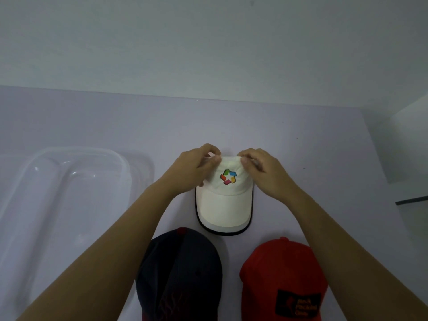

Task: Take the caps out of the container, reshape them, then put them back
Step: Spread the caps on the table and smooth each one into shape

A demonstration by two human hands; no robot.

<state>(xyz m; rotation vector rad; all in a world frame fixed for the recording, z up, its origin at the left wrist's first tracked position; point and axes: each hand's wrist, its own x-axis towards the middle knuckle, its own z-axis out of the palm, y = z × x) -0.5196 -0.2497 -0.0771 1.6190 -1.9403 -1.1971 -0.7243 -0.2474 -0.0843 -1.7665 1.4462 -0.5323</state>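
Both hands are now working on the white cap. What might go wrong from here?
1. The left hand and right hand both pinch the crown of the white cap; a hard pull may crease it instead of rounding it.
2. The forearms pass close over the dark cap and red cap; lowering them could flatten those crowns.

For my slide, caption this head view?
Left hand and right hand pinch a white fabric cap beyond a dark navy cap and a red cap.

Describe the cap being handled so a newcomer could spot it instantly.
On the lavender table, right of the clear container, lie three caps. The white cap is farthest from the person, beyond the navy cap and red cap. Only it bears a rainbow-coloured logo.
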